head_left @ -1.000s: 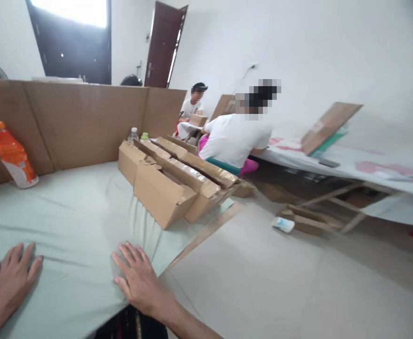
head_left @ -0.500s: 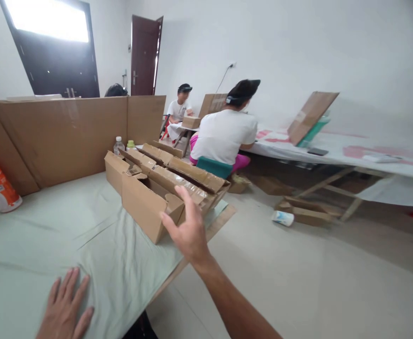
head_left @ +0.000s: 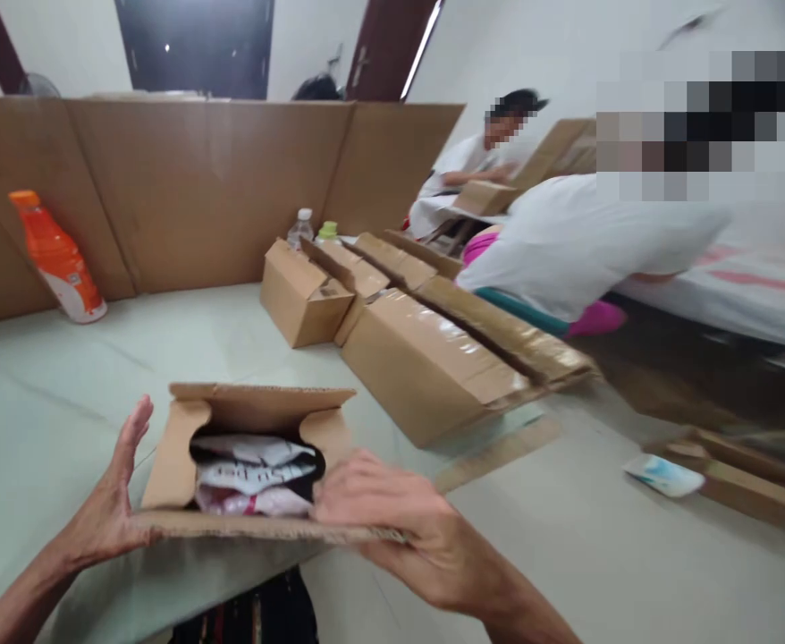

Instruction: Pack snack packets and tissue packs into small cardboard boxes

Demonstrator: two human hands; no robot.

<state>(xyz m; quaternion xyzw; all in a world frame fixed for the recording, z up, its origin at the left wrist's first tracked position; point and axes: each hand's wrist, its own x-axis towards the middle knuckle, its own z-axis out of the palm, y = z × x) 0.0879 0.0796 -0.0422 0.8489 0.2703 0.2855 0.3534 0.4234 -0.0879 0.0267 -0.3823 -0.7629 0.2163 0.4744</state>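
Note:
An open cardboard box [head_left: 178, 452] stands at the near edge of the cloth-covered table, its flaps raised. Inside lie folded pieces of printed fabric or packaging [head_left: 258, 478], white, black and pink with lettering; their kind is unclear. My right hand [head_left: 392, 510] grips the box's near right corner, its fingers over the edge and the thumb beneath the near flap. At the box's left side, my left hand [head_left: 114, 501] is open, fingers raised and apart, with its base against the near flap's left end.
More cardboard boxes [head_left: 426, 367] stand to the right along the table edge. An orange bottle [head_left: 61, 255] leans by a tall cardboard screen [head_left: 211, 197]. Two bottles stand behind the boxes. A co-worker in a white shirt [head_left: 586, 241] sits at right; another person is farther back.
My right hand has brought a box from the row at right to the near table edge. My left hand has lifted off the cloth to the box's left side. The view has turned left.

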